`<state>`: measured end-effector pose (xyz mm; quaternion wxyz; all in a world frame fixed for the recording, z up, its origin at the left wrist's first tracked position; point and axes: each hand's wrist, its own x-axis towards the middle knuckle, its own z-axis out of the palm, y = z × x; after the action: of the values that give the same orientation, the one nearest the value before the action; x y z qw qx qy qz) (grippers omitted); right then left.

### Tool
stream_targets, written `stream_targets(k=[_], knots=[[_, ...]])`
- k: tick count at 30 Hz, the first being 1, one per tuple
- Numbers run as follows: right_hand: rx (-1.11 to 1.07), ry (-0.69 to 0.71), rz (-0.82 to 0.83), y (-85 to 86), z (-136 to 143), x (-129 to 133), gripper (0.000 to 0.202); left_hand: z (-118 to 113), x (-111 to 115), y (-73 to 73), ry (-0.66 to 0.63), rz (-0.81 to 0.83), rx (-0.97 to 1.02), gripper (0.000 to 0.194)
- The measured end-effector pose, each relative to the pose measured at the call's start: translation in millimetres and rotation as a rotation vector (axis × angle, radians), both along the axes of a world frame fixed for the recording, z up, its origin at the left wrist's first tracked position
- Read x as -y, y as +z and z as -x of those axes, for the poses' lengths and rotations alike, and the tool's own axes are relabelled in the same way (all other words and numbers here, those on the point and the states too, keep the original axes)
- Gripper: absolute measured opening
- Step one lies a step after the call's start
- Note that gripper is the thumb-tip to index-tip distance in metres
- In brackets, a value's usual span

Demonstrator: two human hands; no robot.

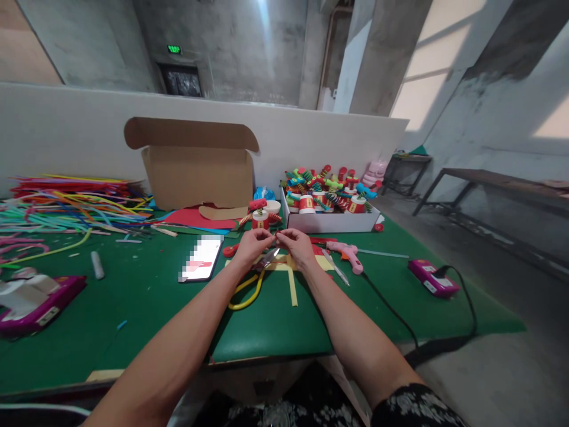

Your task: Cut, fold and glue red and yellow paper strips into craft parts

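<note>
Both hands meet over the middle of the green table. My left hand (254, 244) and my right hand (297, 244) have their fingers pinched together around a small red piece (275, 236), largely hidden by the fingertips. Yellow-handled scissors (259, 290) lie just below, blades pointing up and right, over yellow paper strips (293, 284). Just behind the hands stands a small red and white cup figure (260, 219) with coiled arms. A pink glue gun (351, 255) lies to the right of my right hand.
A phone (202, 258) lies left of the hands. Behind are an open cardboard box (200, 178) and a white box (331, 223) of colourful figures. Pipe cleaners (75, 207) are heaped at left. Purple power strips (433, 279) sit at both sides; a black cord crosses the right.
</note>
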<state>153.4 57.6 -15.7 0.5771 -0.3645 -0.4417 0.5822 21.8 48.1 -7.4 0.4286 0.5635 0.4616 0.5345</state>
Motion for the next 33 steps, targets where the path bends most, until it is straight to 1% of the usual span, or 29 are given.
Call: stream_targets(k=[4,12,14,17,19,22,25,27,30,33], knots=[[0.035,-0.019,-0.029,0.9,-0.2,0.4,0.026,0.0,1.4,2.4,-0.043,0.028,0.035,0.027],[0.015,-0.012,-0.033,1.4,1.9,0.6,0.023,-0.9,1.1,0.0,-0.027,0.023,0.115,0.023],[0.024,-0.017,-0.044,0.8,1.5,-0.2,0.023,-0.2,0.7,-0.2,-0.058,0.041,0.145,0.025],[0.063,-0.026,-0.084,0.1,0.7,-1.3,0.023,1.9,-0.3,0.1,-0.127,0.114,0.186,0.029],[0.085,-0.016,-0.098,0.6,0.7,-1.4,0.023,3.1,-0.7,0.7,-0.148,0.134,0.182,0.031],[0.052,0.011,-0.067,2.6,1.7,-0.6,0.027,3.7,-0.7,2.5,-0.11,0.094,0.159,0.028],[-0.041,0.011,0.03,4.2,3.5,0.8,0.032,3.6,-0.2,4.6,-0.013,0.099,0.189,0.027],[-0.053,0.029,0.078,3.8,4.9,1.9,0.034,3.4,0.0,5.1,0.034,0.111,0.214,0.027],[-0.011,0.074,0.058,1.0,6.6,3.4,0.035,3.1,0.2,4.2,0.032,0.103,0.244,0.027],[-0.002,0.069,0.034,-2.3,7.2,3.2,0.034,2.8,0.0,2.6,-0.006,0.103,0.261,0.029]])
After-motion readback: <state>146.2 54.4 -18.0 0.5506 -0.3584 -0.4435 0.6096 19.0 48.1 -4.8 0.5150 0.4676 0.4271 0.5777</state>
